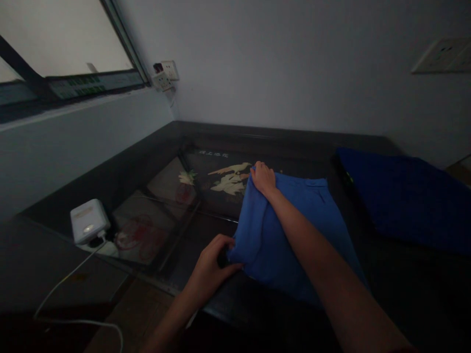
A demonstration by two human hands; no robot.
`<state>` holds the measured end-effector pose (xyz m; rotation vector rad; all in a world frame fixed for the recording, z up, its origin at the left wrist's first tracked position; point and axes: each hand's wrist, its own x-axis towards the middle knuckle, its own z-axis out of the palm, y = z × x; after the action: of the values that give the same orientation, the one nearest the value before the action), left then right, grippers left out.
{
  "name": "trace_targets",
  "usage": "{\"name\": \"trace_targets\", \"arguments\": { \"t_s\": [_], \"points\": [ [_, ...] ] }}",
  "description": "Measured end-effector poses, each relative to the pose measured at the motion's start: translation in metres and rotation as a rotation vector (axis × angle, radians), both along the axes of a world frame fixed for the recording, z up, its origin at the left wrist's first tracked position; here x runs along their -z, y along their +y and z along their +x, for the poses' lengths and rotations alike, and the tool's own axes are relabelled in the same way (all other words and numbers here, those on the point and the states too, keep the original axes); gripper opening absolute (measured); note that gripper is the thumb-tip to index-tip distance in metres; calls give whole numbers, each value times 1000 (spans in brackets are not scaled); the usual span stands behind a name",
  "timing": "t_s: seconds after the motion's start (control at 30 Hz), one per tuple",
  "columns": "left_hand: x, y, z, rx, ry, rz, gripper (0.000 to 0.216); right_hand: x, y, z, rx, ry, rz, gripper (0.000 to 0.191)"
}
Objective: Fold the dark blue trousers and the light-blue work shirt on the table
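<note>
A blue garment [294, 230] lies folded on a dark glass-topped table [206, 142]. My left hand [211, 267] is closed on the garment's near left corner, pinching the cloth. My right hand [263, 179] reaches across the garment and grips its far left corner, fingers curled over the edge. Under the glass, a dark panel with pale bird and plant figures [230, 179] shows just beyond my right hand.
A darker blue cloth or cushion [405, 201] lies at the table's right. A white box-shaped device [89, 221] with a white cable [73, 294] sits at the left. Wall sockets [165, 76] hang in the corner below a window [62, 39].
</note>
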<state>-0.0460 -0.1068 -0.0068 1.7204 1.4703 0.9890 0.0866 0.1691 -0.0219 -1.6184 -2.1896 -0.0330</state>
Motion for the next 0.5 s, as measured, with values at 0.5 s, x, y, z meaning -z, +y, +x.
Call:
{"name": "trace_targets", "arguments": {
  "t_s": [0.5],
  "points": [
    [-21, 13, -1, 227, 284, -51, 8, 1, 1, 0, -6, -10, -28, 30]
  ]
}}
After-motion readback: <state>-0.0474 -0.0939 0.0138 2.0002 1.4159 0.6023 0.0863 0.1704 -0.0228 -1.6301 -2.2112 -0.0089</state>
